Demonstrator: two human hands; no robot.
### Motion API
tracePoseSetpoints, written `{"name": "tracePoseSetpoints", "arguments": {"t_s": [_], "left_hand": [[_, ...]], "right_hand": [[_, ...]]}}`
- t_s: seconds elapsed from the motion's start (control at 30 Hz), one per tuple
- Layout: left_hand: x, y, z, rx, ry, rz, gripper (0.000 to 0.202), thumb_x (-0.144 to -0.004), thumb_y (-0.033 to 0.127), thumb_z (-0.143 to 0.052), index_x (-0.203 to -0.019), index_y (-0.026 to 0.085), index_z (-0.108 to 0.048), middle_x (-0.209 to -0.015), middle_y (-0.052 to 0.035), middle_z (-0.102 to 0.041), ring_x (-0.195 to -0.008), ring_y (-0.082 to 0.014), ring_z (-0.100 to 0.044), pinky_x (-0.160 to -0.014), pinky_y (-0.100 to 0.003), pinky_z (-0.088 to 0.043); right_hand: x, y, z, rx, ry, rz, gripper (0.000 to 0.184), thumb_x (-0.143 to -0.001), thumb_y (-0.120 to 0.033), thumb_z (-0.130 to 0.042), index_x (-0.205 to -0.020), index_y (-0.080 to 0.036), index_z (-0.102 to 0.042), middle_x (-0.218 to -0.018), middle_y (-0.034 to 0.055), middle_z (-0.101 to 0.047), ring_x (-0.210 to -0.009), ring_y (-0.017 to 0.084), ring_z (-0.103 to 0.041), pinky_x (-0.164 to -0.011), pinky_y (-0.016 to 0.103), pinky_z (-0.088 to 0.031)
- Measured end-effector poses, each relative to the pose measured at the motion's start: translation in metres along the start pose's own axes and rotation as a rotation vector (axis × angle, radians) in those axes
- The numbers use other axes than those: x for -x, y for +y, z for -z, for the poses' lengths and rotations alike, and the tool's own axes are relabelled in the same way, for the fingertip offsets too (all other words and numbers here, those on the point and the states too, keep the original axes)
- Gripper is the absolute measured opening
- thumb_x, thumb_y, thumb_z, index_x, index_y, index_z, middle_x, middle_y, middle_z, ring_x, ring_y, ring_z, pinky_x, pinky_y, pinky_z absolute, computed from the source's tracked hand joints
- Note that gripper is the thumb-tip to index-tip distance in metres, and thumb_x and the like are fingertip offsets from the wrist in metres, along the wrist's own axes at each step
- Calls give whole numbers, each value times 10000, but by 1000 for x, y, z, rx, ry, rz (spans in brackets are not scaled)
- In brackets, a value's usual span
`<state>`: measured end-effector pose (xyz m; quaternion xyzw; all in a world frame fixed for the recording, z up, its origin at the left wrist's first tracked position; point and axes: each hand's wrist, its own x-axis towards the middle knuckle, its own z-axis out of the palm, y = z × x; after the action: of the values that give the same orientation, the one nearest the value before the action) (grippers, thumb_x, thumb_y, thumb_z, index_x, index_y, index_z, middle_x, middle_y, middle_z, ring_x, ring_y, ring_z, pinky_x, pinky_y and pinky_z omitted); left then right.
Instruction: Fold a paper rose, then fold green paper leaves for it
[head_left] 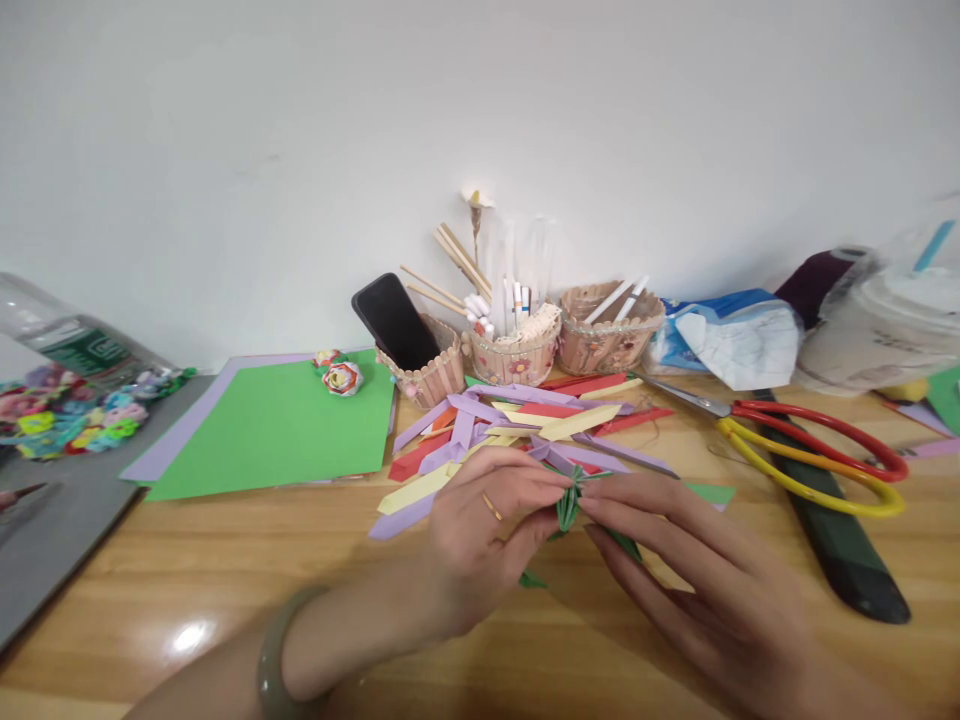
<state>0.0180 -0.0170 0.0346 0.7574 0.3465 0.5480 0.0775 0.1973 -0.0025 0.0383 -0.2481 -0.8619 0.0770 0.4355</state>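
Between my two hands is a small piece of folded green paper (568,508), pleated and gathered at its top. My left hand (487,530), with a ring on one finger, pinches it from the left. From the right, the fingertips of my right hand (690,560) close on it too. Green ends poke out below both hands, and much of the paper is hidden by the fingers. Just behind the hands lies a loose heap of folded paper strips (480,425) in purple, yellow and red.
Green paper sheets (277,430) lie at left, a paper rosette (342,377) on them. Behind stand a basket holding a phone (397,320) and two more craft-stick baskets (607,330). Scissors (817,450) rest over a dark green strap-like object (840,550) at right, near a lidded cup (885,320).
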Motion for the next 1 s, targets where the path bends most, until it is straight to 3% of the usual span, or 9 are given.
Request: {"name": "tracePoseSetpoints", "arguments": {"t_s": [0.43, 1.0], "left_hand": [[-3, -1, 2, -72, -28, -124, 144, -776, 67, -550, -893, 148, -577, -801, -76, -708, -814, -151, -618, -711, -274, -543], [0, -2, 2, -128, -48, -182, 150, -766, 57, -557, -889, 141, -567, -823, -72, -706, -847, -151, -604, -731, -271, -545]], "right_hand": [[-2, 0, -2, -52, -19, -90, 259, -764, -63, -534, -974, -210, -569, -898, 62, -619, -854, 160, -612, -698, 269, -534], [1, 4, -4, -36, -37, -14, 256, -763, -29, -539, -965, -187, -550, -887, 58, -587, -836, 149, -577, -707, 271, -512]]}}
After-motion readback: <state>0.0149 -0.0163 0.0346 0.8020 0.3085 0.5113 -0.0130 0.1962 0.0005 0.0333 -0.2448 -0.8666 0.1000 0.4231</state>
